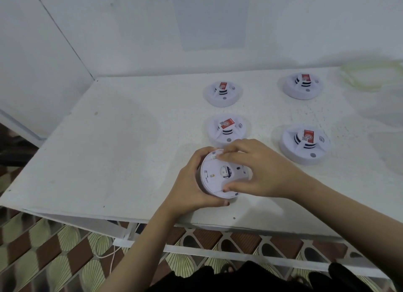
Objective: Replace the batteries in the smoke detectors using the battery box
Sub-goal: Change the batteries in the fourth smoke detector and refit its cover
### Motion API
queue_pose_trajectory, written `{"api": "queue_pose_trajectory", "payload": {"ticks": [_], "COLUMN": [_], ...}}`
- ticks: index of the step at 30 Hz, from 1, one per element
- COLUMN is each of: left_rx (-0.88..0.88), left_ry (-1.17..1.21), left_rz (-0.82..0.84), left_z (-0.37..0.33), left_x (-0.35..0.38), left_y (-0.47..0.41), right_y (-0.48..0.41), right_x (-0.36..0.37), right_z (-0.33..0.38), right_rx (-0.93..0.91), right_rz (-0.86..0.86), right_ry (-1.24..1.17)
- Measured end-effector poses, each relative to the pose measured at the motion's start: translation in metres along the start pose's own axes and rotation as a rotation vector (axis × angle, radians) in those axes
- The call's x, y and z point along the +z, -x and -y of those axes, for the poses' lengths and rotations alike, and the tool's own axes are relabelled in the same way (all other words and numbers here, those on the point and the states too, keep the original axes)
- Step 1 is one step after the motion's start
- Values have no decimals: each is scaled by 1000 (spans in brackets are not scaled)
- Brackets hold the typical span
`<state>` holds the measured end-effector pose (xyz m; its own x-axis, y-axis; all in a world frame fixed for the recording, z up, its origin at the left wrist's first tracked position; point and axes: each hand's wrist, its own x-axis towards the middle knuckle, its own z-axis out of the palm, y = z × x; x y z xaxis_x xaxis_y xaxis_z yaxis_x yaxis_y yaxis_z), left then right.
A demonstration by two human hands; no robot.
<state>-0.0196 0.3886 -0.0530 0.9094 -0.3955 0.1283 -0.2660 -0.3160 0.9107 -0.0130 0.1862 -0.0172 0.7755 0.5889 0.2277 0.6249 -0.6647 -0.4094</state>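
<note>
Four smoke detectors (301, 155) are left dome-up on the table (109, 150), a red block (308, 136), perhaps a battery, laid on each. A fifth detector (212, 179), back-up near the front edge, is clasped by the left hand (187, 182) and pinched by the right hand (263, 171); most work is judged outstanding.
</note>
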Motion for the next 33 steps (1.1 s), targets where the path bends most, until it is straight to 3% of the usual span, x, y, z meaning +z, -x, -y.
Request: {"api": "queue_pose_trajectory", "payload": {"ticks": [21,33], "left_rx": [9,31], "left_ry": [-31,-53], "left_rz": [-78,-65], "left_z": [2,-3], "left_x": [5,10], "left_y": [2,0], "right_y": [2,4], "right_x": [7,5], "right_z": [13,9], "right_rx": [91,255], "right_rz": [-62,-130], "right_ry": [78,-236]}}
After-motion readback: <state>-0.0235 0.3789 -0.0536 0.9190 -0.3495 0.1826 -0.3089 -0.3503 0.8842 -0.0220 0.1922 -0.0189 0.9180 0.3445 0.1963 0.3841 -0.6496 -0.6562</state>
